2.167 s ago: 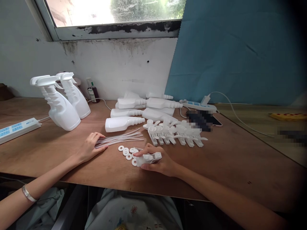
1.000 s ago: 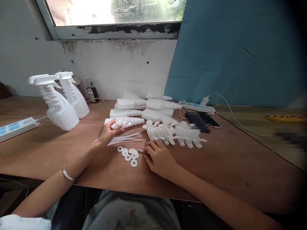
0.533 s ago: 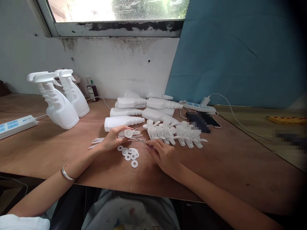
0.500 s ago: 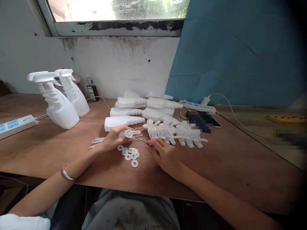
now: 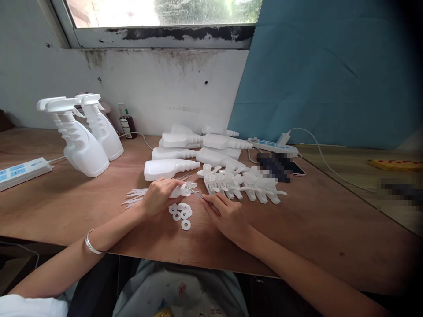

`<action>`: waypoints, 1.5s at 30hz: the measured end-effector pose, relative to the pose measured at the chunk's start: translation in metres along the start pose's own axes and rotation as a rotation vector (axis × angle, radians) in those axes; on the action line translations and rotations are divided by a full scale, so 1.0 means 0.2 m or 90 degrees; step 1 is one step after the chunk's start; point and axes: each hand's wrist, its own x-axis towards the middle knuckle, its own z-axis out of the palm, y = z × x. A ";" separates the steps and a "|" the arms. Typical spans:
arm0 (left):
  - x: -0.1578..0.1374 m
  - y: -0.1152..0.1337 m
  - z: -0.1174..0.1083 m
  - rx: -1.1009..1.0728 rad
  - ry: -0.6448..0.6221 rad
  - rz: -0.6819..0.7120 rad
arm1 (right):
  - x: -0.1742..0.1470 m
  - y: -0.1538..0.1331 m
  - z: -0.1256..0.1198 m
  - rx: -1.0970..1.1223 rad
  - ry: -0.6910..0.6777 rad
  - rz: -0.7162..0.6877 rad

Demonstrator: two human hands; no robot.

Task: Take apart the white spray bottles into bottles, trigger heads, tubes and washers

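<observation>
Left hand (image 5: 157, 197) grips spray head (image 5: 179, 191), probably light, stiff, best held by body; right hand (image 5: 229, 216) pinches tool (image 5: 197, 194), tip beyond fingers unclear.

Spray head (image 5: 182, 190) partly behind left fingers (image 5: 172, 182)

From my end I make out a silvery bracelet (image 5: 88, 244), a slim curved band with surface detail too fine to read, on the forearm behind the left grip (image 5: 159, 196). Farther back from that grip I see the hem of a plain white sleeve (image 5: 31, 306). The forearm behind the right grip (image 5: 230, 218) is bare. Below and between both grips, my view catches a pale grey-green garment (image 5: 201, 284) printed with a reddish flower (image 5: 181, 289).
</observation>
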 end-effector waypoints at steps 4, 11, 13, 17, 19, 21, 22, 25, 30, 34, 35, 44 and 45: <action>0.00 -0.02 -0.01 0.102 -0.017 0.097 | 0.00 -0.02 0.00 0.028 0.005 0.013; 0.00 0.00 0.02 0.256 0.102 0.204 | -0.01 -0.03 0.02 0.049 0.017 0.035; 0.00 0.01 0.02 0.259 0.134 0.222 | -0.01 -0.03 0.02 0.047 0.023 0.029; 0.00 0.01 0.01 0.254 0.135 0.227 | 0.00 -0.02 0.01 0.073 0.004 0.015; 0.01 0.00 0.00 0.248 0.124 0.240 | 0.02 0.00 0.00 0.113 -0.021 0.035; 0.02 -0.02 -0.02 0.212 0.106 0.241 | 0.04 0.02 -0.01 0.166 -0.050 0.075; 0.02 -0.03 -0.03 0.177 0.093 0.232 | 0.04 0.03 -0.02 0.193 -0.064 0.097; 0.04 -0.05 -0.06 0.021 0.045 0.183 | 0.06 0.05 -0.04 0.252 -0.093 0.158; 0.04 -0.05 -0.08 -0.269 -0.025 0.075 | 0.05 0.04 -0.04 0.308 -0.110 0.217; 0.02 -0.03 -0.07 -0.466 -0.047 -0.064 | 0.06 0.03 -0.04 0.365 -0.119 0.236; 0.02 -0.02 -0.07 -0.500 -0.056 -0.089 | 0.06 0.02 -0.04 0.382 -0.121 0.242; 0.03 0.00 -0.02 -0.800 -0.100 -0.262 | 0.06 0.00 -0.04 0.409 -0.120 0.263; 0.03 0.00 0.00 -0.835 -0.114 -0.276 | 0.05 -0.01 -0.04 0.401 -0.121 0.258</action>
